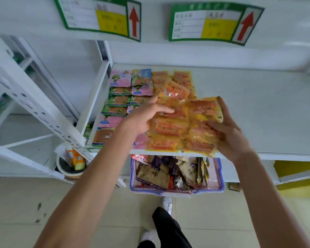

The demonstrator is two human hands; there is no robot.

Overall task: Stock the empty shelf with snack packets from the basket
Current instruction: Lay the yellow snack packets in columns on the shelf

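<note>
Evidently placement was the step in hand; the right hand (pixel 229 133) pinched a yellow packet (pixel 206 109) above the shelf (pixel 258 108); the left hand (pixel 143 117) lay spread, holding nothing, on the yellow rows (pixel 168 126); the basket (pixel 220 183) below remained well filled; next, the packet needed laying beside those rows.

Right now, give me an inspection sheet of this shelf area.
Surface: white shelf, left part stocked, right part bare.
Job's things: yellow packets in overlapping rows; pink and green packets beside them on the left; basket on the floor below, holding brown packets.
Clutter: bucket with an orange carton, lower left.
Grips: left hand open over the yellow rows; right hand holding a yellow packet.
Cables: nothing seen.
Surroundings: green labels with red arrows above; tiled floor.
</note>
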